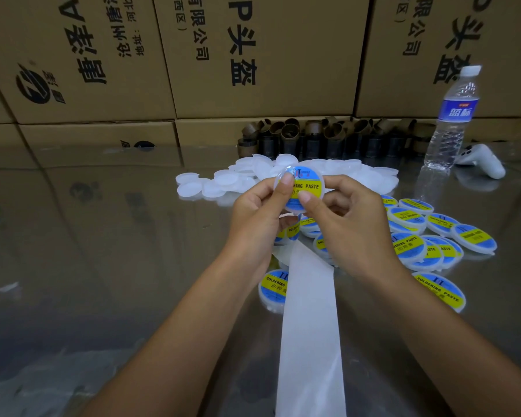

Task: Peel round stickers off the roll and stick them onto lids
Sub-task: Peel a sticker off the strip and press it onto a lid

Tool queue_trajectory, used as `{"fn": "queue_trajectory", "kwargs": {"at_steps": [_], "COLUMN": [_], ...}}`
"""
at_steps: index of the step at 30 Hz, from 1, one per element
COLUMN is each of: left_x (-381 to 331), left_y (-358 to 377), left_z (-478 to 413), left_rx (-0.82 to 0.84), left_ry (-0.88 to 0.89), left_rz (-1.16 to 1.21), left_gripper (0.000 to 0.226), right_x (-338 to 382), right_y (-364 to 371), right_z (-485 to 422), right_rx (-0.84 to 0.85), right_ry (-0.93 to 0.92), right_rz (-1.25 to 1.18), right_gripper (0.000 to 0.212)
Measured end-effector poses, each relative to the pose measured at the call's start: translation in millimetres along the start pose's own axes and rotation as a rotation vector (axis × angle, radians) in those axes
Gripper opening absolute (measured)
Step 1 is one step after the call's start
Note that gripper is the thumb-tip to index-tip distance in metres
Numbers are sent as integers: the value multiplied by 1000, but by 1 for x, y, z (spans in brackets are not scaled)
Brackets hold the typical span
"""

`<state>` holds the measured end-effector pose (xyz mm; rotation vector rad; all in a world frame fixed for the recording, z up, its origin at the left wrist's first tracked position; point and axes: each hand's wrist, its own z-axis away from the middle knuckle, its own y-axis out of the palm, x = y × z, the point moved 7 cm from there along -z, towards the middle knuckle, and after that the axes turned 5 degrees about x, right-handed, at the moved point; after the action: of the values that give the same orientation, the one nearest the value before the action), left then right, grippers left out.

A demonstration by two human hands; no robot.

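Both my hands hold one white round lid (pixel 306 188) up over the table, its blue and yellow "soldering paste" sticker facing me. My left hand (pixel 257 210) pinches its left edge, thumb pressing on the sticker's upper left. My right hand (pixel 351 215) grips the right side, thumb on the sticker's lower middle. A white strip of empty backing paper (pixel 309 326) runs from under my hands toward me. Bare white lids (pixel 223 180) lie heaped behind. Stickered lids (pixel 433 236) are piled at the right and under my hands.
A shiny metal table (pixel 103 236) carries everything. Cardboard boxes (pixel 253 55) form a wall at the back. Brown cardboard roll cores (pixel 313 136) stand along that wall. A water bottle (pixel 451 121) and a white controller (pixel 481 159) are at the far right.
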<state>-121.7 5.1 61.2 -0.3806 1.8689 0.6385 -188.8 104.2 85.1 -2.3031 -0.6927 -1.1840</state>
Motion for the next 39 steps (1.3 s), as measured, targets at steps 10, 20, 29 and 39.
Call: {"fn": "queue_trajectory", "kwargs": {"at_steps": [10,20,29,39], "left_x": [1,2,3,8], "left_y": [4,-1,-2,-24], "left_z": [-1,-1,-1,-5], "left_rx": [64,7,-16,-189], "left_ry": [15,13,-1,-49], "left_rz": [-26,-13,-44,-1], "left_gripper": [11,10,14,15], "right_x": [0,-6,-9,-51], "right_y": [-11,-2,-7,-45], "right_z": [-1,-3,-6,-10], "right_rx": [-117,4,-32,-210], "right_ry": [-15,46,44,281], "right_rz": [-36,55,75,453], "right_gripper": [14,18,26,32]}}
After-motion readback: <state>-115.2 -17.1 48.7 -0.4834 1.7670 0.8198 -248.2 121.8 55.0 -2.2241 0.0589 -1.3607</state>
